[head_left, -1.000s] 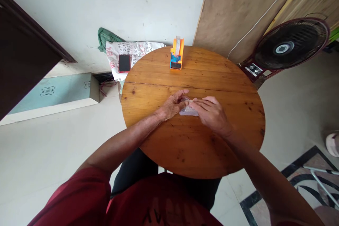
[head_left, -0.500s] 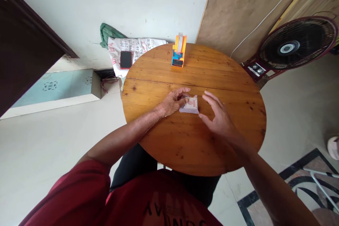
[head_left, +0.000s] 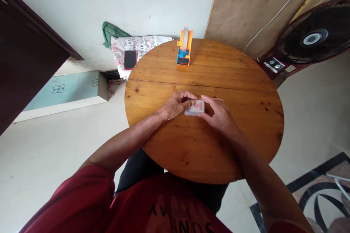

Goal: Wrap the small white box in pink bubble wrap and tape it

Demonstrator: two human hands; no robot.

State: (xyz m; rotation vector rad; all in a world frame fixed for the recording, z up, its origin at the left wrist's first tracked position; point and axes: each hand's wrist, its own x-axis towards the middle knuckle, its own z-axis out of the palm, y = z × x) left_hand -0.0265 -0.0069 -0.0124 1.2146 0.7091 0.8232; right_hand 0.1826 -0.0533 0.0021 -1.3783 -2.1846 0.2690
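Observation:
A small flat packet, pale with a pinkish print, lies near the middle of the round wooden table. My left hand grips its left end with curled fingers and thumb. My right hand holds its right end, fingers bent around the edge. Both hands rest on the tabletop with the packet between them.
An orange and blue tape dispenser stands at the table's far edge. Beyond the table, a dark phone lies on a printed white sack. A standing fan is at the right, and a wooden board leans on the wall.
My right hand had lifted off the packet half a second ago; it has come back and closed on the right end. My left hand has kept its grip.

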